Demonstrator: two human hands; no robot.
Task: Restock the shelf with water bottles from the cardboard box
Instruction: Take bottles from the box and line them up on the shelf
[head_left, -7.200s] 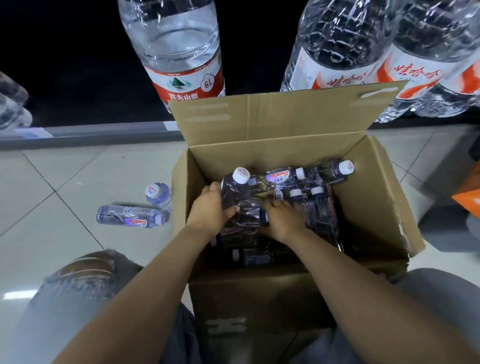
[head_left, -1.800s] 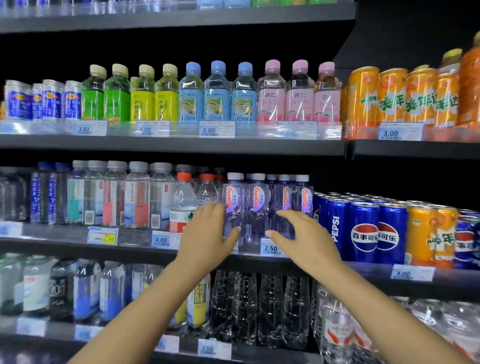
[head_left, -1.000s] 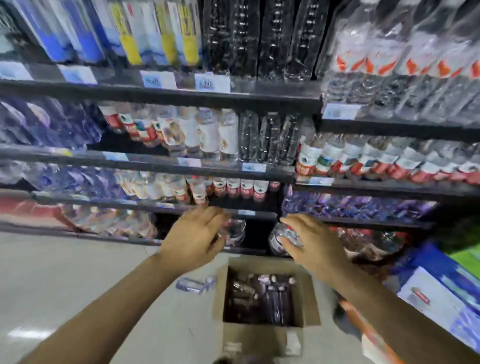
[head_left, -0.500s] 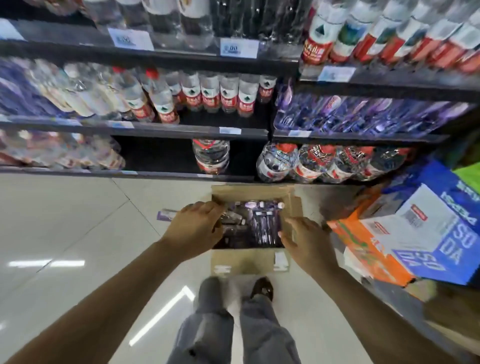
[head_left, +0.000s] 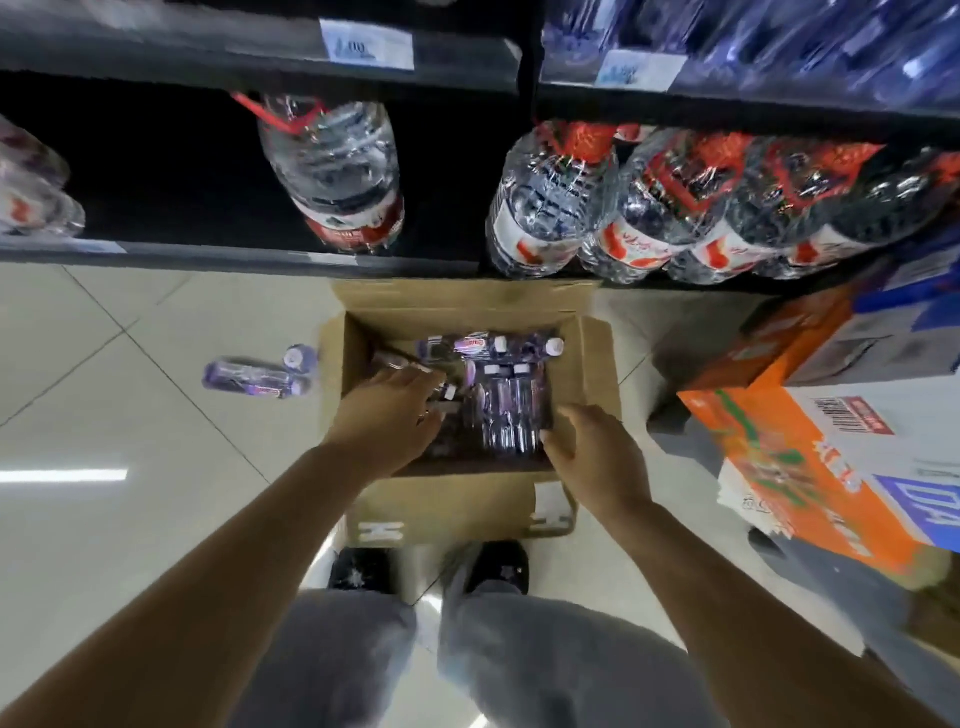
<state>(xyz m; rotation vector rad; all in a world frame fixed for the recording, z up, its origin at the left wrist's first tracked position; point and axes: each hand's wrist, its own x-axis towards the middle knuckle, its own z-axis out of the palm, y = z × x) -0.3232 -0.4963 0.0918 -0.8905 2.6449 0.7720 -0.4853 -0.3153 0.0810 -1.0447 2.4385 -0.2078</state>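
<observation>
The box (head_left: 470, 506) sat open on the floor, directly below the lowest shelf (head_left: 234, 257) and just beyond our shoes, w/ flaps folded out; we judged this kept reach short between stock and shelf. Small bottles (head_left: 506, 410) lay inside, packed toward the far and right part, caps mostly pointing far. Two more bottles (head_left: 249, 376) lay on the tiles just left of the box, apart from it. Large jugs (head_left: 550, 208) stood on the lowest shelf, far of the box. An orange carton (head_left: 795, 467) sat at right, well clear.

Hand pose: both arms extended fwd and down over the box opening.
- Left hand (head_left: 387, 421): palm down, fingers extended and slightly spread, tips over the bottles at the left side. Contact could not be confirmed; nothing gripped.
- Right hand (head_left: 597, 457): over the near right corner, fingers loosely bent, thumb toward the bottles, holding nothing.

Step in hand, as we judged it: reaching in for the next pickup. Approx. a layer of bottles remained, so restocking was unfinished.
</observation>
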